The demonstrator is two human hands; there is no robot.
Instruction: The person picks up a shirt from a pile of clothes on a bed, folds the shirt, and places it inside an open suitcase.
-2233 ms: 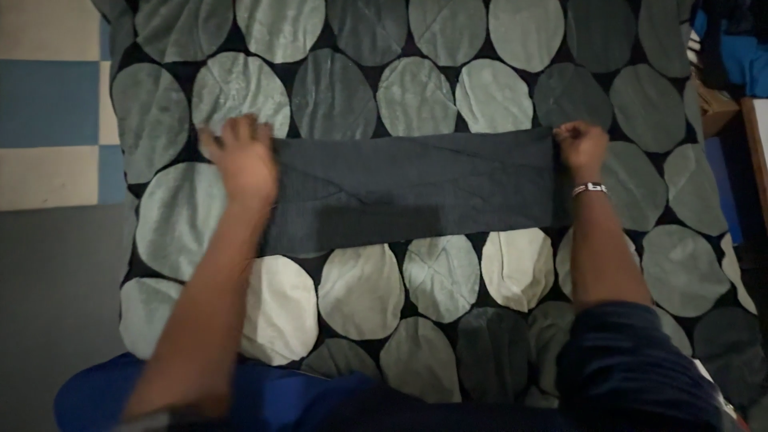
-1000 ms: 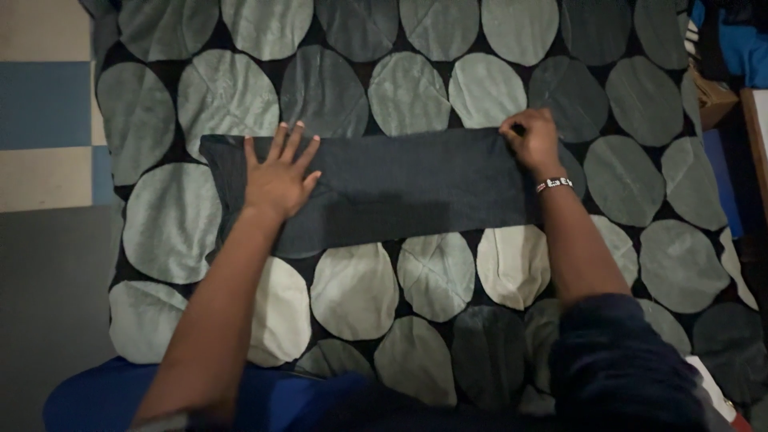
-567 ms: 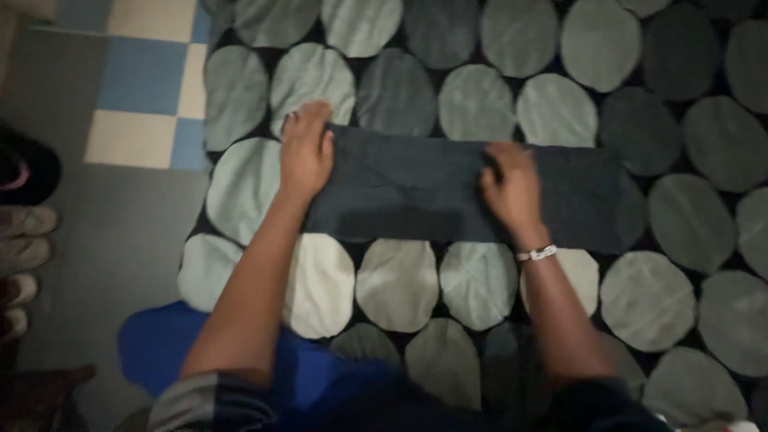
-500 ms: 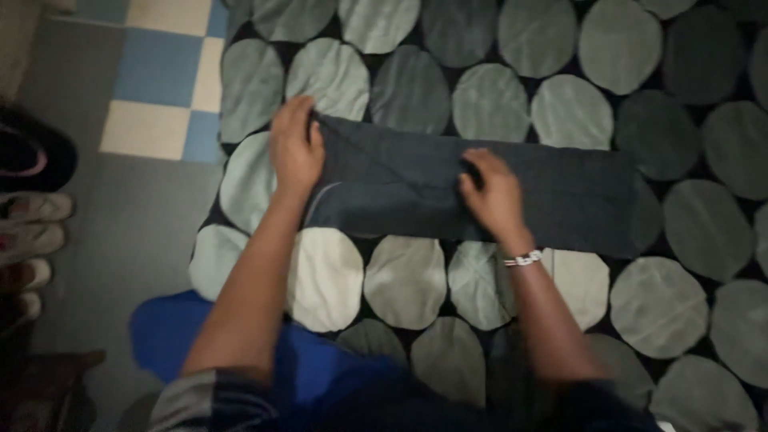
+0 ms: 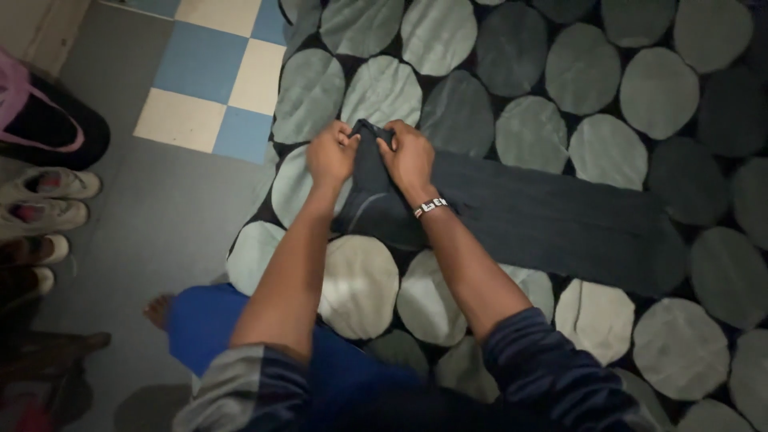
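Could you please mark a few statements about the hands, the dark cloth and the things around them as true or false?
1. Both the left hand and the right hand grip one end of the dark cloth. True.
2. The cloth lies on a plain white sheet. False: it lies on a cover with grey circles.
3. The right wrist bears a bracelet. True.
4. Shoes stand on the cloth. False: they stand on the floor, apart.

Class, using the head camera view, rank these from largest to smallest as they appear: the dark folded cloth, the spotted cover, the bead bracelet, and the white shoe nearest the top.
1. Spotted cover
2. Dark folded cloth
3. White shoe
4. Bead bracelet

The shoe is cut off by the picture edge, so its rank is by what shows.
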